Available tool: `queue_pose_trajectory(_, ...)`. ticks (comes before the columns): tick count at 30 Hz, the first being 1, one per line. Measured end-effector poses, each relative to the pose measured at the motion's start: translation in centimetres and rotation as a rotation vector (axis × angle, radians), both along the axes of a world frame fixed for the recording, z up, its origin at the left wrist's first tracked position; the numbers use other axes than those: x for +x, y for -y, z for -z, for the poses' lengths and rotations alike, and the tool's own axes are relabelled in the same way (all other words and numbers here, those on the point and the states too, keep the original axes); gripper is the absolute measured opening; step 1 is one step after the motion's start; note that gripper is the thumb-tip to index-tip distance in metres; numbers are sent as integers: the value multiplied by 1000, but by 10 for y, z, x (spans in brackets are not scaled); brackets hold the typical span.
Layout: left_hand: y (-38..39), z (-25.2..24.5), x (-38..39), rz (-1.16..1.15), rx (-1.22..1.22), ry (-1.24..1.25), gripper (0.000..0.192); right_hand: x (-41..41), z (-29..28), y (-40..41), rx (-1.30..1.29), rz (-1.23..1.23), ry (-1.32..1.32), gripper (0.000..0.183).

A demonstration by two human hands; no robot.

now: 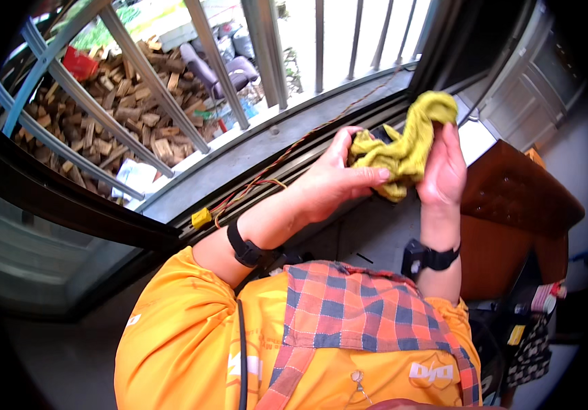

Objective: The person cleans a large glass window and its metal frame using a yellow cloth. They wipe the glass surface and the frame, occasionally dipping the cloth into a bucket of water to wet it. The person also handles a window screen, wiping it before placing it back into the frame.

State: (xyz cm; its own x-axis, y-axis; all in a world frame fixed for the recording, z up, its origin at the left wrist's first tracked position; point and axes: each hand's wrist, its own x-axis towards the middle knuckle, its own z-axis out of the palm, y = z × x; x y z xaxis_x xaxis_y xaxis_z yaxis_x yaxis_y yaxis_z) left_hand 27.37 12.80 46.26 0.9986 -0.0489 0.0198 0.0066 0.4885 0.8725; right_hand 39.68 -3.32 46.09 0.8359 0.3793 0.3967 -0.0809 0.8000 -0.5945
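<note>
A yellow-green cloth [409,146] is bunched between my two hands, above the inner side of a window sill. My left hand [337,171] grips its left part, with the thumb lying across the front and the fingers behind. Against the cloth's right side is my right hand [442,164], palm turned inward; its fingertips are partly hidden by the fold that rises over them. A small dark thing shows behind the cloth, too hidden to name. Each wrist wears a black strap with a small device.
Metal window bars [212,61] stand beyond the sliding-window track [294,161]. Twisted wires [294,146] run along it to a yellow connector [201,218]. Outside lie a firewood pile [119,107] and a purple chair [217,72]. Brown padded furniture [519,189] stands at right, near a grey door [529,87].
</note>
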Motion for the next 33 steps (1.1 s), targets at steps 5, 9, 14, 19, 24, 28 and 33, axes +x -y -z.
queue_pose_trajectory(5,-42,18,26,-269,-205,-205,56,68,25,-104,-804,669,911,44)
queue_pose_trajectory(9,-60,38,38,-409,-310,-379,43,102,57,-161,-1066,648,1252,48)
queue_pose_trajectory(14,-88,39,38,-583,-166,-389,40,108,80,-216,-1164,467,1360,33)
queue_pose_trajectory(19,-88,42,28,-626,-104,-569,43,106,69,-201,-1321,201,1646,24)
queue_pose_trajectory(24,-80,44,57,-481,-67,-538,46,134,63,-185,-1412,148,1588,32)
queue_pose_trajectory(28,-92,38,60,-478,-43,-542,43,132,72,-206,-1156,26,1587,36)
queue_pose_trajectory(33,-91,42,70,-456,-64,-520,41,137,58,-190,-1504,5,1615,40)
